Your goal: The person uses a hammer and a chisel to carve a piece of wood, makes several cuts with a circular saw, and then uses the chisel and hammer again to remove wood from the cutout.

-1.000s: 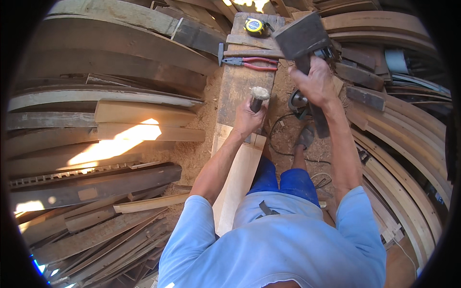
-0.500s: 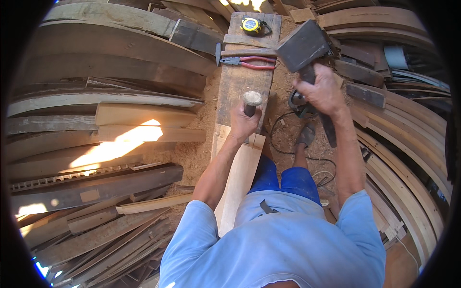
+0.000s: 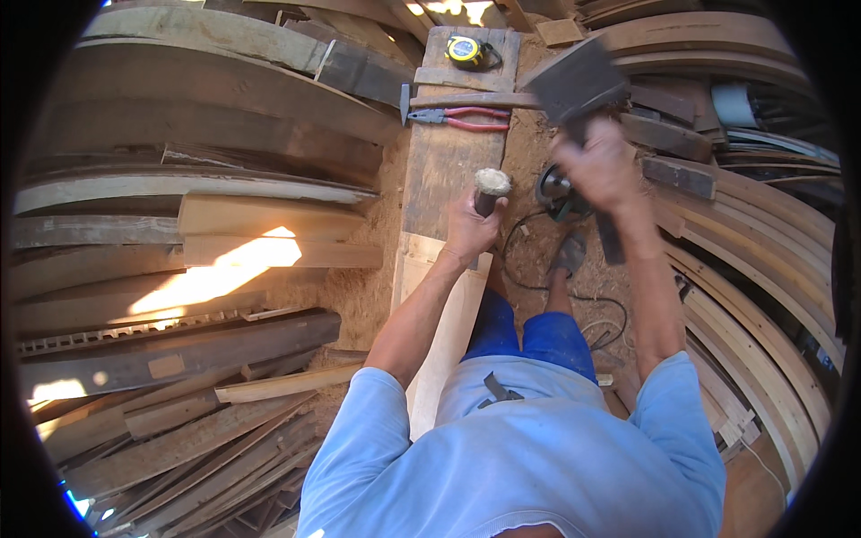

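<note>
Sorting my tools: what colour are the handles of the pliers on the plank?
Red, on the pliers; clearest in the head view.

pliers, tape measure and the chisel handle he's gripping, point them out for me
red-handled pliers [image 3: 462, 118], head view, on the red handles, lying across the plank
yellow tape measure [image 3: 465, 50], head view, middle of its case
chisel handle [image 3: 491, 183], head view, on its frayed top end above the left hand [image 3: 471, 229]

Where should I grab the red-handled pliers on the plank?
Take the pliers by the two red handles, coming from above on their right end. They lie flat on the plank, handles pointing right and slightly spread, jaws pointing left beside the hammer.
</note>
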Available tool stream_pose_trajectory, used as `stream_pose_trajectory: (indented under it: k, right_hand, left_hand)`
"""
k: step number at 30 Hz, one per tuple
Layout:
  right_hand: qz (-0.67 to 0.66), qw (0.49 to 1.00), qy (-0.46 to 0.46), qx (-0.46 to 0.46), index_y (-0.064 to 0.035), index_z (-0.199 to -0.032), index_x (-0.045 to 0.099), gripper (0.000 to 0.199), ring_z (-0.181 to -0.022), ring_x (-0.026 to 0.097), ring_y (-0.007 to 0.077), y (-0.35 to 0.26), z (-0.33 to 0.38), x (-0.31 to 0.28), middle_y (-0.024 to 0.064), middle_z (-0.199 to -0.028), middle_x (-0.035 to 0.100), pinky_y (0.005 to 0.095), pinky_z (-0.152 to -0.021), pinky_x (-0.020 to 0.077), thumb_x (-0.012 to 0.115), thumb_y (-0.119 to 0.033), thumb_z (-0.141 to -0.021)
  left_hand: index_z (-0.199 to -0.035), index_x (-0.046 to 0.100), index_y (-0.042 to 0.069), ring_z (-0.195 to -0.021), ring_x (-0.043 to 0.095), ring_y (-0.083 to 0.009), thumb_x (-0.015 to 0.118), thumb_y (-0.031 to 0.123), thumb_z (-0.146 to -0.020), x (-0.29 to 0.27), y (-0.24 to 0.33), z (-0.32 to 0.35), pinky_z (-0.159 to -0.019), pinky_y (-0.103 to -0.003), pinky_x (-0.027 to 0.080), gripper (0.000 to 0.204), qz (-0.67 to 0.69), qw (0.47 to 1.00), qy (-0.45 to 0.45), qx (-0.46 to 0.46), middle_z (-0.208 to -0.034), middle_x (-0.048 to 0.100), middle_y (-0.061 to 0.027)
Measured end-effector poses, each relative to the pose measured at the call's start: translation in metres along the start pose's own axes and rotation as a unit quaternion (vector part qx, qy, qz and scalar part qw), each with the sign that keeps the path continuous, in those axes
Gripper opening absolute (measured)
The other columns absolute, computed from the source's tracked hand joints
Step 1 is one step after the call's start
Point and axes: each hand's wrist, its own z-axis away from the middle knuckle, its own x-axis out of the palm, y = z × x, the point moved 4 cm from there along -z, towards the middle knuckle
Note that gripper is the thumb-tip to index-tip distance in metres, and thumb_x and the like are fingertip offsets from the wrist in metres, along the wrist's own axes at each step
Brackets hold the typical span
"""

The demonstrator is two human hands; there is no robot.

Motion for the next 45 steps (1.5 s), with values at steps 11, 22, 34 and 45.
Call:
stream_pose_trajectory:
  k: [11,22,34,45]
  right_hand:
    - [-0.037,0.991,-0.102,0.073,0.0043,-0.103,0.065,0.038,-0.081,0.068,0.0349,-0.005,0.008,-0.009,0.0232,-0.089,0.068,0.0433,-0.079,0.0537,0.071,-0.024,-0.078]
    - [0.124,0.992,-0.024,0.013,0.0039,-0.091,0.062,0.028,-0.082,0.066,0.0348,0.012,0.008,0.0,0.019,-0.084,0.066,0.0426,-0.077,0.0539,0.071,-0.021,-0.083]
    - [-0.026,0.998,-0.046,0.042,0.0014,-0.112,0.067,0.041,-0.089,0.068,0.0315,-0.016,0.002,-0.038,0.0205,-0.097,0.07,0.0405,-0.084,0.0532,0.071,-0.025,-0.081]
    - [0.209,0.951,-0.226,0.019,0.0039,-0.094,0.064,0.031,-0.09,0.068,0.0471,-0.002,0.039,0.004,0.0282,-0.088,0.069,0.0512,-0.083,0.0545,0.069,-0.024,-0.083]
  left_hand:
    - [-0.106,0.062,0.005,-0.072,0.056,-0.0062,0.071,0.014,-0.095,-0.011,-0.019,-0.008,-0.066,-0.029,0.05,0.018,0.068,0.995,-0.015,-0.077,-0.078,0.061,0.0031]
    - [-0.12,0.066,0.006,-0.089,0.064,-0.0095,0.072,0.015,-0.093,0.016,-0.005,0.001,-0.081,-0.031,0.053,0.029,0.026,1.0,-0.011,0.005,-0.099,0.075,-0.0101]
    - [-0.113,0.066,0.002,-0.082,0.061,-0.0104,0.072,0.014,-0.093,0.012,-0.021,0.006,-0.077,-0.03,0.053,0.024,0.068,0.994,0.007,-0.08,-0.091,0.07,-0.004]
    - [-0.12,0.066,0.005,-0.09,0.065,-0.0114,0.072,0.015,-0.092,0.026,0.008,0.021,-0.083,-0.033,0.054,0.03,0.019,1.0,-0.024,-0.007,-0.099,0.074,-0.0102]
